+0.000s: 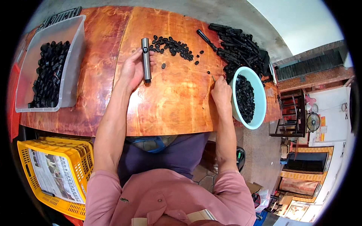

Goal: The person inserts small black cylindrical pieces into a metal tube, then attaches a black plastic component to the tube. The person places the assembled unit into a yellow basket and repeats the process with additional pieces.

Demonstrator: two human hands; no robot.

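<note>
My left hand (132, 71) holds a grey metal cylinder (146, 58) with a dark tip, lying lengthwise on the red-brown wooden table (177, 98). Just beyond it lies a scatter of several small black round parts (173, 46). My right hand (221, 92) rests on the table beside a light blue bowl (260, 109) filled with small black parts, its fingers pinched on something thin and small that I cannot make out. A heap of long black tube-like parts (237, 47) lies behind the bowl.
A clear plastic bin (71, 67) with several black parts sits at the table's left. A yellow crate (56, 171) holding a newspaper stands on the floor at lower left. Furniture and a fan stand at the right.
</note>
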